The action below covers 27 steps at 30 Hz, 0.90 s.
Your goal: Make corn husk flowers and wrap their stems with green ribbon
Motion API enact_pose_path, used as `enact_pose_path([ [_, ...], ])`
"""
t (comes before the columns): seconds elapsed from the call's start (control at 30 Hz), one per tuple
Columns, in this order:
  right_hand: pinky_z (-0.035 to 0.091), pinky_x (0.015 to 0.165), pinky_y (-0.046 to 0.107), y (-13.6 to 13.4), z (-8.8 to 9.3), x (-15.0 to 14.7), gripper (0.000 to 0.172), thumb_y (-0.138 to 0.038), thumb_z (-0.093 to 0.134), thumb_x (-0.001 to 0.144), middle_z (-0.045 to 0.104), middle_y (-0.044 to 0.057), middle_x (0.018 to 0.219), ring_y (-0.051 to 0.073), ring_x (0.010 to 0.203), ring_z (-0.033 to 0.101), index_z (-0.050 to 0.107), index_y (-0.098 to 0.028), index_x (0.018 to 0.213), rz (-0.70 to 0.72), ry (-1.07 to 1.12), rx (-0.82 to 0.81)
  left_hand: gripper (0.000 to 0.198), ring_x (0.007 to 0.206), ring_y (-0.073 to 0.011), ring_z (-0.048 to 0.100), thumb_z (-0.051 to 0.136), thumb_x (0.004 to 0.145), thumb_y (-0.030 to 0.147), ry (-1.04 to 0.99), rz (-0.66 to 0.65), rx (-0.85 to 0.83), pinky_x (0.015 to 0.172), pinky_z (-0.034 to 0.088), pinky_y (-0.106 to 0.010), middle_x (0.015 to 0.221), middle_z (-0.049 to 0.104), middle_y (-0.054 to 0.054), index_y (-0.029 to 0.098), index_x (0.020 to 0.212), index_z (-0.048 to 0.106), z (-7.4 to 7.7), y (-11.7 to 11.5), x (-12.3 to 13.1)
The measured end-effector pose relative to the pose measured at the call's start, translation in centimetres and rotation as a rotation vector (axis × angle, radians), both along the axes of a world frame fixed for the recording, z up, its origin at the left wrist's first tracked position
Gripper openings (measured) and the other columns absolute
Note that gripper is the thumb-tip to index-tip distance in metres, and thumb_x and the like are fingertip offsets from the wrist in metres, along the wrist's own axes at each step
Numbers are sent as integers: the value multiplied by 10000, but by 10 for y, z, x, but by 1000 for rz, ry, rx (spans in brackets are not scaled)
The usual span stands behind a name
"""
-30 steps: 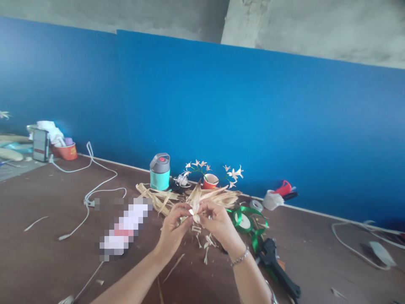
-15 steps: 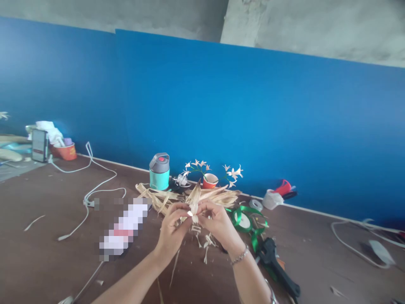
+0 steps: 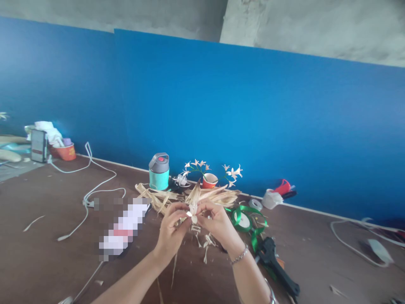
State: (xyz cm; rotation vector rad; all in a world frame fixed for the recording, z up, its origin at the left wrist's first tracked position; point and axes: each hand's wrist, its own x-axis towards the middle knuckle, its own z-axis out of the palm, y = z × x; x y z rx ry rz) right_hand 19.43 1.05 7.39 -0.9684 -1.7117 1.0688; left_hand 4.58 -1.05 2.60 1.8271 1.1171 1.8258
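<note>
1 blue partition stands behind the teal jar, and the brown table spreads out in front of it. Nearer us than the jar and to its right, our left hand and right hand pinch 1 pale husk piece between their fingertips. Its long axis seems to point away from us; neither hand looks clearly nearer.

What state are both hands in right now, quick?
Left hand: closed, pinching a small cream-white petalled piece, apparently dry husk, from its left side.
Right hand: closed, pinching the same piece from its right.
</note>
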Motion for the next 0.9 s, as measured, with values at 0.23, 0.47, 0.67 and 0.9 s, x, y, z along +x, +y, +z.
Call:
enact_pose_path([
  [0.23, 437, 688, 268, -2, 3, -1, 51, -147, 638, 665, 618, 23, 863, 164, 791, 560, 623, -194, 675, 8, -2, -3, 94, 846, -188, 591, 582, 776, 133, 28, 24, 31, 742, 480, -309, 884, 602, -54, 205, 754, 637, 3, -1, 0],
  [0.47, 398, 624, 251, -6, 11, -2, 59, -190, 643, 677, 597, 7, 800, 133, 684, 507, 612, -189, 727, -10, -49, -46, 98, 864, -187, 584, 588, 765, 120, -5, 25, -3, 772, 464, -305, 888, 600, -46, 203, 747, 637, -3, 1, 0],
  [0.67, 398, 638, 249, -8, 10, -4, 71, -194, 640, 678, 597, 1, 801, 134, 699, 516, 590, -188, 727, -17, -83, 0, 73, 838, -188, 585, 588, 768, 159, -56, 57, -42, 758, 466, -304, 863, 605, -46, 197, 730, 638, -3, 2, -1],
  [0.9, 408, 621, 242, -4, 2, -8, 80, -237, 651, 701, 590, 12, 808, 142, 726, 529, 588, -188, 709, 2, -19, 5, 86, 792, -186, 590, 603, 759, 201, -58, 72, -69, 726, 471, -300, 822, 611, -38, 200, 687, 650, 1, 1, -1],
])
